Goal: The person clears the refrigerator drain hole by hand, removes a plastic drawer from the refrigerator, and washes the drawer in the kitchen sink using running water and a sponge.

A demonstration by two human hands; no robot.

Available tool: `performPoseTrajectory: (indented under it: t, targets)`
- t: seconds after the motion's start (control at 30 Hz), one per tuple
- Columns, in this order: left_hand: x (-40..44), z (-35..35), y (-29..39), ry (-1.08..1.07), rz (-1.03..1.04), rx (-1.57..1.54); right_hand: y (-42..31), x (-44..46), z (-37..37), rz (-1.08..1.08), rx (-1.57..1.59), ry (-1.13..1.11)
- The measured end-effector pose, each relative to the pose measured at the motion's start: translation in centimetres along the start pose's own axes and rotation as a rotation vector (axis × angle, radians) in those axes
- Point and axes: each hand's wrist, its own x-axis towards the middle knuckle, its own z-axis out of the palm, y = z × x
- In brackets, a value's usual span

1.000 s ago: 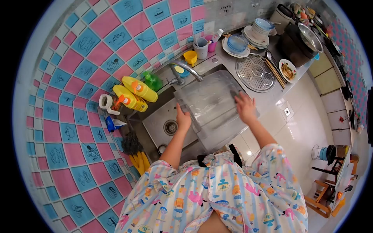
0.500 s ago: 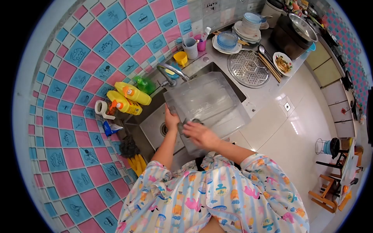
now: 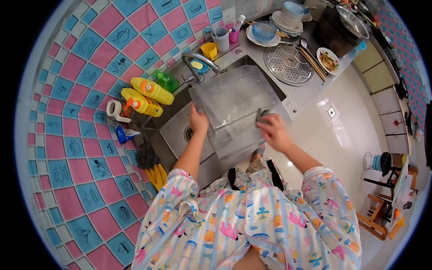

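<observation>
A clear plastic bin (image 3: 238, 96), wet and tilted, lies across the sink (image 3: 173, 128) under the faucet (image 3: 203, 60). My left hand (image 3: 198, 121) grips its left edge, with the thumb and some fingers partly hidden against the wall. Over the right part of the bin, my right hand (image 3: 275, 132) pinches a dark grey-green scouring pad (image 3: 264, 114) against the plastic. The fingers of that hand are slightly blurred.
Yellow bottles (image 3: 150, 91) and a green bottle (image 3: 166, 82) stand left of the faucet. Yellow gloves (image 3: 156, 176) hang at the sink's near left corner. A perforated metal rack (image 3: 289, 64), stacked plates (image 3: 265, 38) and a plate of food (image 3: 328, 61) occupy the right counter.
My right hand has slid the scouring pad rightward across the bin, from near my left hand to the bin's right side. My left hand keeps its hold. The view has shifted slightly.
</observation>
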Motion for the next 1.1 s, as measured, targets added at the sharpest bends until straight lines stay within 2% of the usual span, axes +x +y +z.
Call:
performPoseTrajectory:
  t: [0.13, 0.2, 0.3, 0.33, 0.4, 0.53, 0.63, 0.67, 0.73, 0.8, 0.9, 1.0, 1.07, 1.1]
  targets:
    - [0.0, 0.2, -0.3, 0.023, 0.011, 0.037, -8.0, 1.2, 5.4, -0.261, 0.082, -0.075]
    - [0.0, 0.1, -0.4, 0.014, 0.028, 0.027, -11.2, 2.0, 6.7, -0.274, 0.122, -0.161]
    - [0.3, 0.1, -1.1, -0.017, 0.035, 0.01, -10.9, 1.5, 6.8, -0.303, 0.108, -0.122]
    - [0.3, -0.2, -0.8, -0.033, 0.013, 0.026, -10.0, 1.0, 5.8, -0.285, 0.08, -0.163]
    - [0.6, -0.5, -0.6, -0.035, 0.016, 0.033, -6.7, -0.1, 3.8, -0.181, 0.001, -0.079]
    - [0.6, -0.1, -1.3, -0.012, 0.044, 0.015, 2.0, -1.7, -0.1, 0.15, -0.18, 0.187]
    - [0.6, 0.6, -2.0, 0.043, 0.092, -0.031, 2.7, -1.2, 0.9, 0.239, -0.097, 0.279]
    - [0.8, 1.1, -2.4, 0.076, 0.12, -0.056, 2.0, -0.8, 2.1, 0.141, -0.148, 0.274]
    - [0.5, 0.4, -1.4, 0.041, 0.062, -0.021, -2.2, 1.1, 3.9, 0.034, -0.106, 0.065]
    - [-0.1, -0.2, -1.1, 0.002, 0.032, -0.002, -5.6, 3.3, 6.4, -0.072, -0.004, -0.016]
    - [0.4, -0.7, -1.1, -0.064, 0.058, -0.063, -6.3, 7.6, 8.0, -0.116, 0.098, -0.218]
    - [0.8, -1.3, -2.1, -0.143, 0.072, -0.157, -4.0, 10.6, 6.4, -0.022, -0.18, -0.28]
    - [1.2, -1.0, -2.4, -0.149, 0.02, -0.145, -2.2, 10.3, 7.3, -0.09, -0.135, -0.23]
    - [1.1, -1.3, -1.1, -0.074, 0.064, -0.204, -1.8, 10.2, 7.8, -0.123, -0.113, -0.206]
